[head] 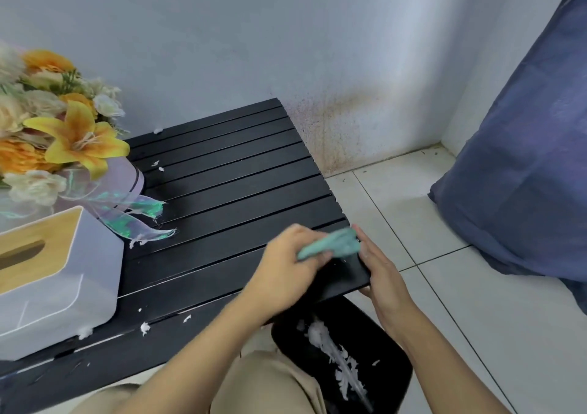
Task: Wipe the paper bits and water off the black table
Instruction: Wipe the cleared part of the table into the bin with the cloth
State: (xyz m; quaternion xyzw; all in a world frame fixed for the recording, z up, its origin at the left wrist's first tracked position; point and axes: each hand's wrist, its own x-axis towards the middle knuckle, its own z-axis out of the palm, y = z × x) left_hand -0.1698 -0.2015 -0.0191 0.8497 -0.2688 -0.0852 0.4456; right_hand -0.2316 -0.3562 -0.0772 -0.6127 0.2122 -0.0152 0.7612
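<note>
The black slatted table (228,172) fills the middle of the view. My left hand (286,270) grips a teal cloth (333,244) at the table's near right corner. My right hand (381,273) is held flat and open against the table's right edge, beside the cloth. White paper bits (145,327) lie along the near edge, and a few more paper bits (158,165) sit near the flowers. No water is visible on the slats.
A black bin (381,350) with white paper scraps stands on the floor under the table corner. A white tissue box (57,273) with a wooden lid and a flower bouquet (63,134) occupy the table's left. A blue curtain (524,175) hangs at right.
</note>
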